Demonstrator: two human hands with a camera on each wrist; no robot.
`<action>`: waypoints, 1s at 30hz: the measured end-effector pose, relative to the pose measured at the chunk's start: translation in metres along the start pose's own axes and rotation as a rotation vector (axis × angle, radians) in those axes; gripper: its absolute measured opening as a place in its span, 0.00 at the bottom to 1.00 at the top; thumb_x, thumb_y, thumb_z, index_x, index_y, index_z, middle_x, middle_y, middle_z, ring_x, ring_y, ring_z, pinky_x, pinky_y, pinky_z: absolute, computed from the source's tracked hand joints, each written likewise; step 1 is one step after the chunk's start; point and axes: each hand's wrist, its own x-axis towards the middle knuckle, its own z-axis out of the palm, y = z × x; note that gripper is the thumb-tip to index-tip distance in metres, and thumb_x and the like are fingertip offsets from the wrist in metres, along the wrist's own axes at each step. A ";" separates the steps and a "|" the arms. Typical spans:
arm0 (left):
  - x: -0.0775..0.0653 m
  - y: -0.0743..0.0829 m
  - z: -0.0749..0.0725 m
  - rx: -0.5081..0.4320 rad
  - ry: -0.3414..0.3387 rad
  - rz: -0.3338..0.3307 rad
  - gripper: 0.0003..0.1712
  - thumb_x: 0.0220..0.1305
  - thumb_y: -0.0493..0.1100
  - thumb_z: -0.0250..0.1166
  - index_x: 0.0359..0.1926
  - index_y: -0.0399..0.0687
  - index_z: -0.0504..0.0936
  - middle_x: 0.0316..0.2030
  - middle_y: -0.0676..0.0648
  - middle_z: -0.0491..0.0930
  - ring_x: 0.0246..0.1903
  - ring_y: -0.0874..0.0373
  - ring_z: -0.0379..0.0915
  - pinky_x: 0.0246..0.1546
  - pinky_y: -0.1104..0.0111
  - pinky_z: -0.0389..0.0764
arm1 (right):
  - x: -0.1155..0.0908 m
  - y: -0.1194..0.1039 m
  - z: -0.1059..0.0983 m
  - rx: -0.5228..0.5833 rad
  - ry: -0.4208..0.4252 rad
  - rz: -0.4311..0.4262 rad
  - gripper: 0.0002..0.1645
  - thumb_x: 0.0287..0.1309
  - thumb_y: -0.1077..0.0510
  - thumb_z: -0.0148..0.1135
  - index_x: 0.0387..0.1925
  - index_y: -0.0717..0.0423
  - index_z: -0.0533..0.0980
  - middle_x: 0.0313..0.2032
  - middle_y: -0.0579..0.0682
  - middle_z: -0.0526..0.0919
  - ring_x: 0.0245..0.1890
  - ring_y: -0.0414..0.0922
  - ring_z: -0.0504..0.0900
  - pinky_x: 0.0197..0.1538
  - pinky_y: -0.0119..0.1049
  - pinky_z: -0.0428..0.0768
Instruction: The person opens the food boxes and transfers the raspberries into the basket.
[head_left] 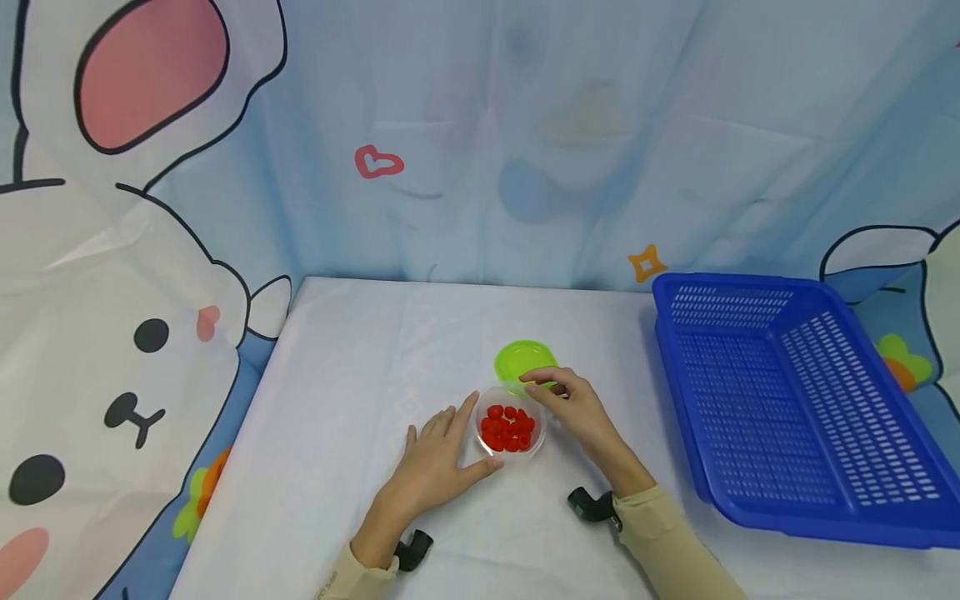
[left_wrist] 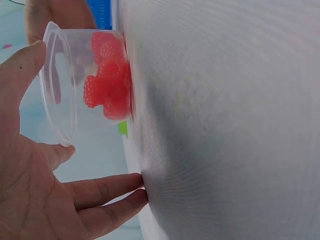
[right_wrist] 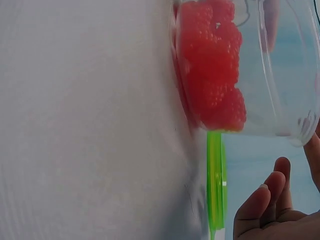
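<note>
A clear round plastic cup (head_left: 486, 451) stands upright on the white cloth, with several red raspberries (head_left: 510, 434) in its bottom. My left hand (head_left: 431, 468) is at the cup's left side, its thumb and index finger spread and touching the rim (left_wrist: 55, 85). In the left wrist view, two other fingertips rest on the cloth. Over the cup's far right edge is my right hand (head_left: 577, 412), its fingers loosely bent. The right wrist view shows one of its fingers at the rim. Behind the cup lies a green round lid (head_left: 522, 358), partly hidden by the right hand.
A large blue plastic basket (head_left: 780, 508) stands at the right of the table (head_left: 337, 358). A blue curtain (head_left: 465, 217) with cartoon prints hangs behind and to the left. Both wrists wear small black cameras (head_left: 588, 505).
</note>
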 end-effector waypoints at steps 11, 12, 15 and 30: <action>-0.001 0.001 -0.002 0.004 0.002 0.012 0.55 0.60 0.77 0.57 0.80 0.62 0.48 0.69 0.36 0.65 0.69 0.40 0.58 0.60 0.28 0.53 | 0.002 0.005 0.013 -0.052 -0.112 -0.123 0.12 0.64 0.60 0.67 0.48 0.56 0.85 0.49 0.53 0.78 0.47 0.53 0.70 0.44 0.43 0.70; 0.000 0.001 -0.002 0.005 0.000 0.012 0.55 0.60 0.77 0.57 0.80 0.62 0.48 0.69 0.36 0.65 0.69 0.40 0.58 0.60 0.28 0.53 | 0.001 0.004 0.014 -0.054 -0.121 -0.121 0.12 0.63 0.60 0.67 0.48 0.56 0.85 0.50 0.54 0.77 0.48 0.54 0.69 0.44 0.43 0.69; -0.001 0.002 -0.002 0.011 -0.002 0.012 0.56 0.60 0.77 0.58 0.80 0.62 0.48 0.69 0.36 0.65 0.69 0.41 0.59 0.60 0.28 0.53 | 0.001 0.003 0.018 -0.074 -0.152 -0.115 0.13 0.61 0.58 0.70 0.47 0.54 0.86 0.50 0.53 0.74 0.51 0.55 0.66 0.44 0.44 0.67; -0.002 0.000 -0.002 0.012 0.002 0.026 0.56 0.60 0.79 0.55 0.80 0.63 0.47 0.69 0.36 0.65 0.69 0.40 0.58 0.59 0.27 0.54 | 0.000 -0.010 0.030 -0.390 -0.218 -0.166 0.15 0.50 0.62 0.76 0.41 0.46 0.89 0.56 0.60 0.69 0.62 0.58 0.61 0.54 0.58 0.72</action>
